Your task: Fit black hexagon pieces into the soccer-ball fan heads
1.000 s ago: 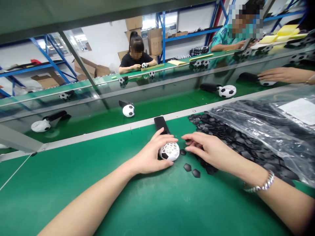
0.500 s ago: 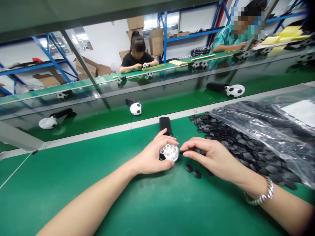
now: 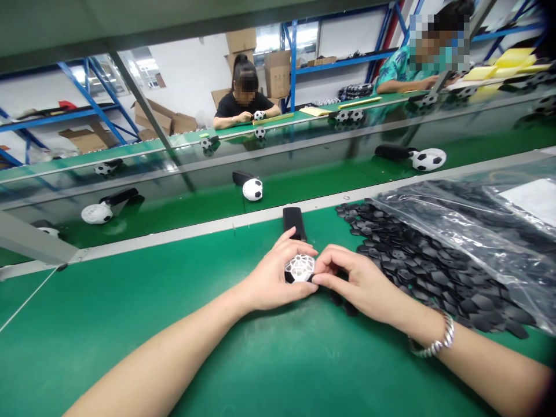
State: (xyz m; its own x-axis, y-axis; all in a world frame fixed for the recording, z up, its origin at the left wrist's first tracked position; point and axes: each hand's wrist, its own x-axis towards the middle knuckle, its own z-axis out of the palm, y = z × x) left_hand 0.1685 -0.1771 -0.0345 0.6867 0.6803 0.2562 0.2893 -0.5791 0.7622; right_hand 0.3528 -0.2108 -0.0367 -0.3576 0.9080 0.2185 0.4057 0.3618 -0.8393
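— Where is the ball?
— On the green worktop (image 3: 174, 324), gripped by the left hand (image 3: 271, 281).
— And the right hand (image 3: 356, 281)?
— Its fingers (image 3: 324, 267) pinch against the white ball (image 3: 299, 267), beside the black pieces (image 3: 417, 260).

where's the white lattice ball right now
In the head view the white lattice ball sits just right of centre on the green table, held between the left hand and right hand, just in front of a black handle.
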